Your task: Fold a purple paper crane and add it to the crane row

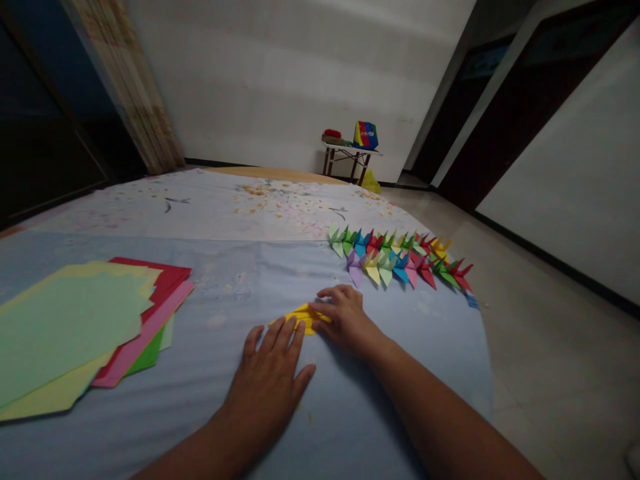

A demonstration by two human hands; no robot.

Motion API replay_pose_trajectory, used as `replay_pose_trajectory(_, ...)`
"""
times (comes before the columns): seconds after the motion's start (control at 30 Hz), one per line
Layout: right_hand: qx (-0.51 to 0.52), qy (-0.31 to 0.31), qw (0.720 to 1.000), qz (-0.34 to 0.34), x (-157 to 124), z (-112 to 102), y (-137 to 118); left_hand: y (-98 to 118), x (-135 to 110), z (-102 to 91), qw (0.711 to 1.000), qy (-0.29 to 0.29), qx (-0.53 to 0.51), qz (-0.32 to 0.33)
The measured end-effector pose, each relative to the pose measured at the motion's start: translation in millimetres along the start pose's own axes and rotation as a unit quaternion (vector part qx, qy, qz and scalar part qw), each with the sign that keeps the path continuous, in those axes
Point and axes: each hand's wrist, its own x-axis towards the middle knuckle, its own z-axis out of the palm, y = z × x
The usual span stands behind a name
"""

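Pressing down at lower centre, the right hand [345, 320] lies flat, its fingers across a folded piece of yellow origami paper [301, 319], no grip on it, while the left hand [265, 377] spreads open on the blue bedsheet [400, 347] just beside it. Sheets of coloured paper [75, 333] fan out at left, and paper cranes [400, 260] line up at centre right!
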Motion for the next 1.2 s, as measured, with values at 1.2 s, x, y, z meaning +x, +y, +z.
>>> replay_pose_trajectory(1.2, 0.054, 0.011, 0.998, 0.039, 2, -5, 13, -24, 13, 0.8, 0.993, 0.065, -0.094, 0.030)
